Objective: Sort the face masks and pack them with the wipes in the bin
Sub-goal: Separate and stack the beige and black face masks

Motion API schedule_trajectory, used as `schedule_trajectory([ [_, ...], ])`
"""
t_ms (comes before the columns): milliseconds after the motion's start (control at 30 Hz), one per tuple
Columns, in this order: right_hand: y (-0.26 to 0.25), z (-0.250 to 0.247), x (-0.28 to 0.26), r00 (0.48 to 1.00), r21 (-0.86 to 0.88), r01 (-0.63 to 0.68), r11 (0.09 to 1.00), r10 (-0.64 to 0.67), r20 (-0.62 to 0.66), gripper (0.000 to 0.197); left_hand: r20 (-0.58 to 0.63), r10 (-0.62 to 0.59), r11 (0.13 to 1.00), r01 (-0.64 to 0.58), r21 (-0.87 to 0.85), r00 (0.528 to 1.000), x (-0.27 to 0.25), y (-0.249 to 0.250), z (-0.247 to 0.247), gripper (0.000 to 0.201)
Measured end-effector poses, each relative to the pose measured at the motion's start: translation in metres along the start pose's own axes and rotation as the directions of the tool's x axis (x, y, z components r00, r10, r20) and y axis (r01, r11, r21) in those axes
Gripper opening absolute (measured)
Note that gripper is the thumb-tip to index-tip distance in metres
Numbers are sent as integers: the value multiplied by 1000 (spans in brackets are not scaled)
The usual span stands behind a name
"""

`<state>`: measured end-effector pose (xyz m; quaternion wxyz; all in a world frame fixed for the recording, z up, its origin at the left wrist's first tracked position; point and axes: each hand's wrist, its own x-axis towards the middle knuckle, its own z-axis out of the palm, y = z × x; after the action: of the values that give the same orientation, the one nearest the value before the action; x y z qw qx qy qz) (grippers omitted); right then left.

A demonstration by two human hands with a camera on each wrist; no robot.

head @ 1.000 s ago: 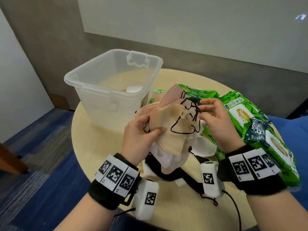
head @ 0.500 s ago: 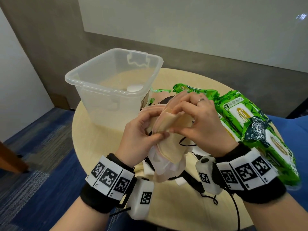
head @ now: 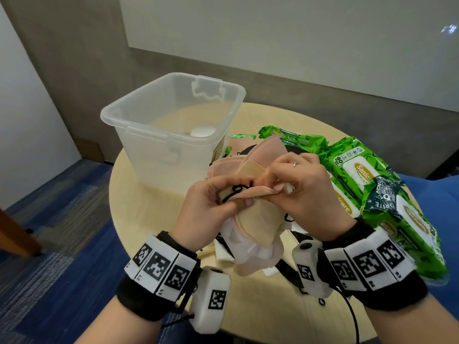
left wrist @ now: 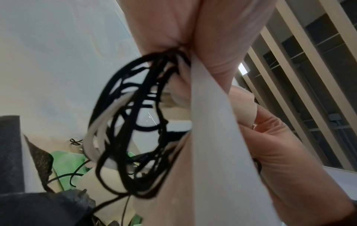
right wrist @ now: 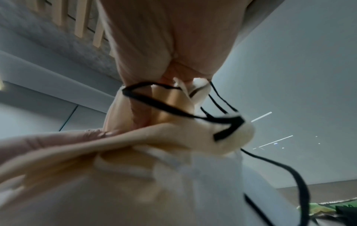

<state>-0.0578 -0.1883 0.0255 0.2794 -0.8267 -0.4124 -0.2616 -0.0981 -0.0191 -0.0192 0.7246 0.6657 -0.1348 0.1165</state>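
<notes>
Up close, both hands are bunched together above the round worktop (head: 154,219), sharing one bundle of face masks (head: 255,224). The left hand (head: 208,209) has its fingers curled over the near-left edge of the bundle, thumb pressed on the beige top layer. The right hand (head: 305,194), ring on one finger, pinches the top edge of the same bundle with curled fingertips, knuckles touching the left hand's. Beige, pink and white layers hang down between the wrists, and the left wrist view shows a tangle of black ear loops (left wrist: 135,122) with a couple of white ones dangling beside the fabric. More masks lie on the worktop under the hands. Just right of the hands, green packs of wipes (head: 387,194) are stacked and overlapping along the worktop's right side. Further back on the left stands the clear plastic bin (head: 139,135), upright, lid off, with something small and white showing low inside it, unclear what.
</notes>
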Motion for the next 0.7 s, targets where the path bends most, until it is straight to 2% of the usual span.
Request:
schedule_trajectory([
  [133,2,-6,-3,998,98,-63,993,63,7,16,-2,-27,998,27,-64,1000,0,2,-4,37],
  [333,12,-28,-4,969,196,-243,950,245,15,14,-78,-26,992,16,-126,997,1,5,-12,35],
  [433,19,-39,-4,951,218,-303,928,308,12,18,-125,-6,993,-9,-115,992,2,4,-13,37],
  [500,19,-43,-2,945,259,-318,912,327,13,12,-155,29,996,-41,-77,987,2,3,-12,39],
  [533,18,-45,-1,943,327,-324,888,333,30,7,-165,54,997,-62,-44,985,2,3,-12,41],
  [567,16,-45,-1,939,419,-331,846,340,56,12,-173,83,996,-86,-12,981,2,4,-11,43],
  [633,11,-45,1,926,607,-355,711,355,126,19,-185,136,991,-130,46,973,2,5,-9,47],
  [700,7,-42,3,902,713,-395,579,390,183,22,-196,145,989,-136,57,970,3,6,-6,49],
])
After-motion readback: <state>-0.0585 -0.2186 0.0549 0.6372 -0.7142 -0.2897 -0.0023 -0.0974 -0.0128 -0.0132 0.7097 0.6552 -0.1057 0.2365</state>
